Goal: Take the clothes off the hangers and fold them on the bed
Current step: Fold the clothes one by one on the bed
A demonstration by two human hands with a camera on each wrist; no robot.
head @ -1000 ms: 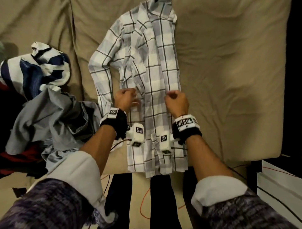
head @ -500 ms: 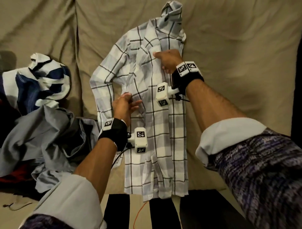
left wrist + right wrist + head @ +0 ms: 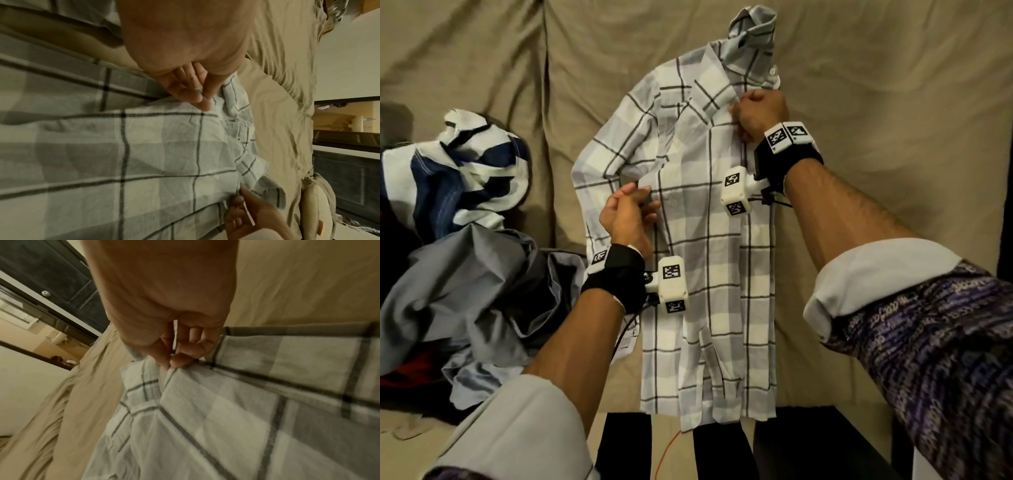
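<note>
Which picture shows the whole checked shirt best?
The head view. It shows the checked shirt laid out whole on the bed, from collar to bottom edge, with the left hand and right hand on it. The left wrist view shows only fabric near the pinching fingers; the right wrist view likewise.

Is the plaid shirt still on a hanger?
No. The plaid shirt lies flat on the bed, no hanger showing at its collar.

Shirt: grey-and-white plaid cotton button-up shirt point(image 3: 709, 240), flat on the tan bed sheet point(image 3: 893, 102)
Pose: collar far, hem near, sleeves folded in
</note>
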